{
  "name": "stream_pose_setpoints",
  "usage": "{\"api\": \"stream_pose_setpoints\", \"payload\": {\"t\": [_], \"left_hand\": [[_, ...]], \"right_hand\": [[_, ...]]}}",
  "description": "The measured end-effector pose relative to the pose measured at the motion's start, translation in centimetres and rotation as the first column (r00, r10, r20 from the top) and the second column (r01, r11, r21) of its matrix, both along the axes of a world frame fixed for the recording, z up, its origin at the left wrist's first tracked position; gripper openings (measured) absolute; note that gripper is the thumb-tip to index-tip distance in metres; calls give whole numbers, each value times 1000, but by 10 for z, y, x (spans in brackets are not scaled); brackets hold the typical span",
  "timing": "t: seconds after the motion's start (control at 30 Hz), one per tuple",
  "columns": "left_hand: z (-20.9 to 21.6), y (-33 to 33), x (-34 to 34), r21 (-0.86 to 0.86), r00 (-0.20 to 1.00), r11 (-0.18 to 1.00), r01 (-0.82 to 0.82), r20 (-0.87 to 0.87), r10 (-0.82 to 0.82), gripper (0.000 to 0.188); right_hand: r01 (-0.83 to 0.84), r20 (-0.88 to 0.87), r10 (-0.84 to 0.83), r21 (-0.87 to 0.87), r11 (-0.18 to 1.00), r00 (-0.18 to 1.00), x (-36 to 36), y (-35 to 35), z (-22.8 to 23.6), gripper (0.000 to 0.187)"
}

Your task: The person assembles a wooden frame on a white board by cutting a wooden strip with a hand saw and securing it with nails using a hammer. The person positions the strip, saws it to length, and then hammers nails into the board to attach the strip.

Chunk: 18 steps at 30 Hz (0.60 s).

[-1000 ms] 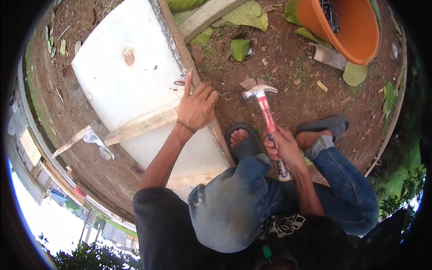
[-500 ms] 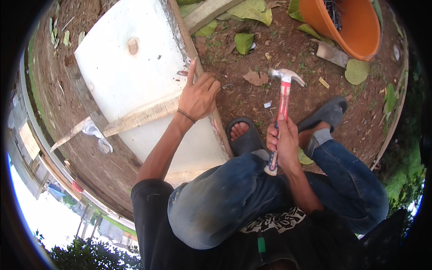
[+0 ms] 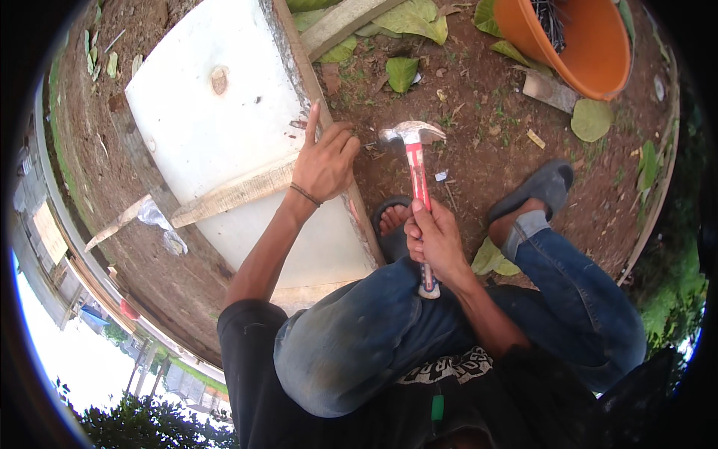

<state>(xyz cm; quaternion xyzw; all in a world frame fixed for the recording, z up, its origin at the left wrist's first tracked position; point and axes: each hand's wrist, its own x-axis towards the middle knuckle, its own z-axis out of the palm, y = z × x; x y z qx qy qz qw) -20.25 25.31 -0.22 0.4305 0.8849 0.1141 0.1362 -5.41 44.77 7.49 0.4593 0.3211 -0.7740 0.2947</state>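
Observation:
My right hand (image 3: pixel 439 239) is closed round the handle of a claw hammer (image 3: pixel 416 168), whose red-and-white grip stands above my fist. The hammer's metal head is a short way right of my left hand (image 3: pixel 326 161). That left hand lies over the edge rail of a wooden frame (image 3: pixel 360 224) backed by a white panel (image 3: pixel 217 97). Its index finger stretches along the rail, while the other fingers curl over the outer side. A thin nail (image 3: pixel 369 144) sticks out sideways by those fingertips; the pinch on it is partly hidden.
An orange bucket (image 3: pixel 598 56) holding many nails leans at the upper right. A wood offcut (image 3: pixel 550 91) and green leaves (image 3: pixel 402 73) lie on the brown soil. A crosspiece (image 3: pixel 239 193) spans the panel. My sandalled feet (image 3: pixel 538 191) are close to the hammer.
My right hand has carried the hammer leftward, bringing its head nearer the rail and the nail. My left hand stays on the frame in nearly the same pose.

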Motion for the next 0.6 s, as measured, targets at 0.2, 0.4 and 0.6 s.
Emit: {"api": "stream_pose_setpoints", "payload": {"t": [0.2,0.4,0.6], "left_hand": [[27,12,-1,247,950,931,-268,-94,298,14],[2,3,-33,7,609,627,-779,252,753,34],[6,8,-33,-83,590,620,-781,228,774,39]], "right_hand": [[399,-44,-401,245,884,915,5,39,-6,26],[148,23,-149,21,989,989,8,19,1,28],[413,-80,-407,266,871,910,6,39,-9,27]]}}
